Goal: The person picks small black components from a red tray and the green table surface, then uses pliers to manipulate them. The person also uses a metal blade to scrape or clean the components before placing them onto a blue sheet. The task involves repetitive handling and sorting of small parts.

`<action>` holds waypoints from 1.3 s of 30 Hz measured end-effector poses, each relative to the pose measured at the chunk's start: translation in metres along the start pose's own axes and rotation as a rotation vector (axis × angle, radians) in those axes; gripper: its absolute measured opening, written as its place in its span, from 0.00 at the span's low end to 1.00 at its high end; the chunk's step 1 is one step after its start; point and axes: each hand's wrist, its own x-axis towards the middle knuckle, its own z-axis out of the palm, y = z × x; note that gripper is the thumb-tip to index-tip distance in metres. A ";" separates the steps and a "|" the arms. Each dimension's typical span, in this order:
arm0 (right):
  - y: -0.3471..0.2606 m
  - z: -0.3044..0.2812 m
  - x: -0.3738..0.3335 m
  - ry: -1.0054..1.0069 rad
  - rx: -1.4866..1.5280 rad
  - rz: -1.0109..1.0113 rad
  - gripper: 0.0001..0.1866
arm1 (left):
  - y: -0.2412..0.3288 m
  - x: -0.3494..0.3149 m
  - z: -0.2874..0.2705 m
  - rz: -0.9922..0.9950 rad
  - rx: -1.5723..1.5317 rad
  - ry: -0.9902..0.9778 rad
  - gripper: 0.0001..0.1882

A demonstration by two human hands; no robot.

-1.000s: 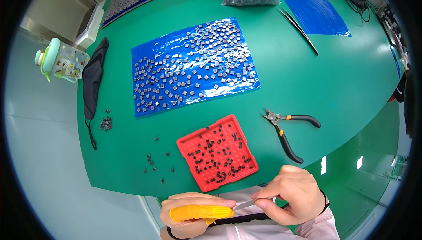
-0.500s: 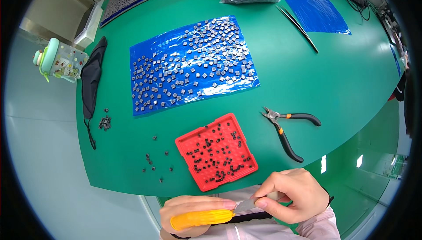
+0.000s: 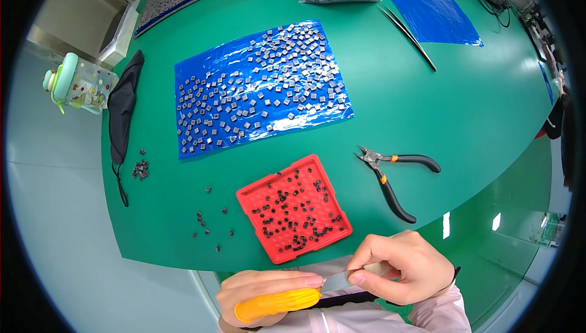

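My right hand [image 3: 400, 269] pinches a thin, flat grey blade [image 3: 337, 281] between thumb and fingers, below the table's near edge. The blade's far end reaches the fingertips of my left hand [image 3: 262, 296]. A yellow finger cot [image 3: 274, 306] covers that hand's thumb, which presses up against the fingers. Whatever lies between them is hidden or too small to make out. Just beyond both hands, a red square tray [image 3: 249, 194] holds many small black pieces. Several similar dark pieces [image 3: 207, 232] lie loose on the table to its left.
Small square metallic parts cover a blue sheet [image 3: 201, 72] on the green table. Cutting pliers [image 3: 381, 165] with black handles lie to the right, tweezers [image 3: 410, 39] farther back beside another blue sheet [image 3: 436, 18]. A black mask [image 3: 124, 110] and a bottle [image 3: 85, 86] stand at left.
The whole view has shifted slightly, moving the table things a little left. Both hands keep nearly the same pose, and the blade's face now looks lighter and at a slightly different angle.
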 end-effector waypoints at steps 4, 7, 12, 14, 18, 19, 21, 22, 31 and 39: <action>-0.002 0.000 -0.002 -0.004 0.013 0.019 0.03 | 0.006 0.012 -0.016 0.074 0.123 -0.244 0.13; 0.000 0.001 -0.001 -0.008 0.029 0.026 0.03 | 0.022 0.024 -0.020 0.073 0.222 -0.397 0.11; -0.003 -0.001 -0.005 -0.038 0.066 0.072 0.02 | 0.014 0.013 -0.018 0.024 0.185 -0.275 0.11; -0.002 -0.002 -0.007 0.006 0.086 0.071 0.02 | -0.003 0.002 -0.003 0.014 0.123 -0.051 0.14; -0.001 0.001 -0.007 0.039 0.110 0.026 0.03 | 0.027 0.008 0.002 -0.321 -0.237 0.057 0.08; 0.001 0.000 -0.008 0.046 0.110 0.033 0.03 | 0.012 0.010 -0.011 -0.250 -0.232 -0.096 0.06; 0.004 0.001 -0.009 0.087 0.091 -0.017 0.05 | 0.004 0.011 -0.016 -0.210 -0.246 -0.223 0.08; 0.005 0.002 -0.008 0.100 0.082 -0.044 0.05 | 0.006 0.011 -0.014 -0.242 -0.267 -0.198 0.08; 0.013 0.012 0.003 0.274 -0.120 -0.314 0.05 | 0.012 0.011 -0.010 -0.480 -0.428 -0.229 0.05; 0.013 0.009 0.006 0.270 -0.470 -0.506 0.06 | 0.003 -0.007 -0.017 -0.731 -0.697 -0.205 0.04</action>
